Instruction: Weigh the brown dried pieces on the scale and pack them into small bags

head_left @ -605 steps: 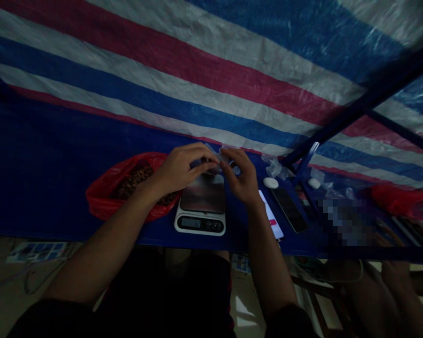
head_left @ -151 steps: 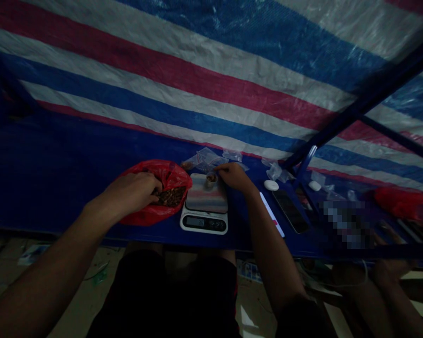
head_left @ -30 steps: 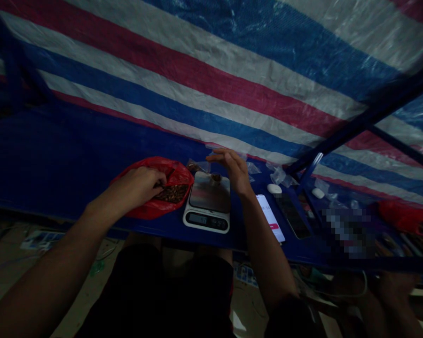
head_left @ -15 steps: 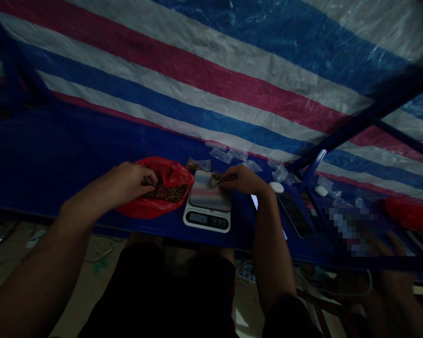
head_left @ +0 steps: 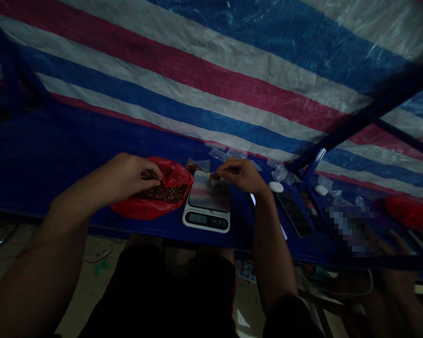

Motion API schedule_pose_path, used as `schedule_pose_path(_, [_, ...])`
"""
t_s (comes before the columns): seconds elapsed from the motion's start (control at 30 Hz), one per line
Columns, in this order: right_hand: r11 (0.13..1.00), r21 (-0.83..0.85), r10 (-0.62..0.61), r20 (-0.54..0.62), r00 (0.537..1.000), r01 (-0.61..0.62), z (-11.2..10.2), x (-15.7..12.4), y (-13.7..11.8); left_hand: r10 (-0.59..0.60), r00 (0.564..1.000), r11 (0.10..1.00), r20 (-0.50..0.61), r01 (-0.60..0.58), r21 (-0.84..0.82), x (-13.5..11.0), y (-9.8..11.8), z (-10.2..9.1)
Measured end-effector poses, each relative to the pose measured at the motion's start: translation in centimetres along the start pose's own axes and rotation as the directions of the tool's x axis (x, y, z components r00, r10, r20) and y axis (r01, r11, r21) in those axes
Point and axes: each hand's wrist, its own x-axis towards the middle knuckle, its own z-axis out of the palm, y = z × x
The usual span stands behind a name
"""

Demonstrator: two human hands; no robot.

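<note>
A red plastic bag (head_left: 178,174) full of small brown pieces lies open on the blue table, left of a white digital kitchen scale (head_left: 207,204). My left hand (head_left: 130,174) hovers over the bag's mouth with its fingers pinched together; what they hold is too small to name. My right hand (head_left: 240,173) sits at the scale's far right corner, fingers closed around a small cup (head_left: 214,177) that rests on the weighing plate. Small clear plastic bags (head_left: 229,153) lie just behind the scale.
A dark phone (head_left: 294,213) and a lit phone partly under my right wrist lie right of the scale. White round items (head_left: 276,187) sit near a blue metal frame post (head_left: 312,164). A striped tarp (head_left: 211,75) backs the table. Another red bag (head_left: 409,211) lies far right.
My left hand has lifted slightly at the red bag's mouth, still pinched. My right hand came down from above the small bags onto the cup on the scale and stays there.
</note>
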Motion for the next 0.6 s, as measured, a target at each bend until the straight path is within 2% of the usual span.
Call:
schedule_pose_path(0.1, [1.0,-0.008,-0.001,-0.011,1.0,0.001,0.4,0.2,0.1,0.079,0.997,0.996,0.001,-0.079,-0.039,1.2,2.0,-0.4])
schedule_pose_path(0.23, [1.0,-0.01,0.008,-0.215,0.977,-0.01,0.6,0.6,1.0,0.216,0.976,0.972,-0.038,-0.219,-0.089,3.6,5.5,-0.6])
schedule_pose_path(0.33, [0.999,-0.026,0.017,-0.315,0.949,-0.026,0.7,1.0,1.7,0.311,0.95,0.94,-0.022,-0.311,-0.139,6.0,7.9,0.1])
schedule_pose_path(0.47, [0.999,-0.024,0.029,-0.321,0.947,-0.038,0.8,1.4,2.5,0.414,0.91,0.897,-0.015,-0.41,-0.165,8.9,9.8,2.0])
schedule_pose_path(0.6, [1.0,-0.002,0.024,-0.269,0.963,-0.025,1.0,1.5,2.7,0.446,0.895,0.885,-0.002,-0.441,-0.146,10.2,10.1,3.6])
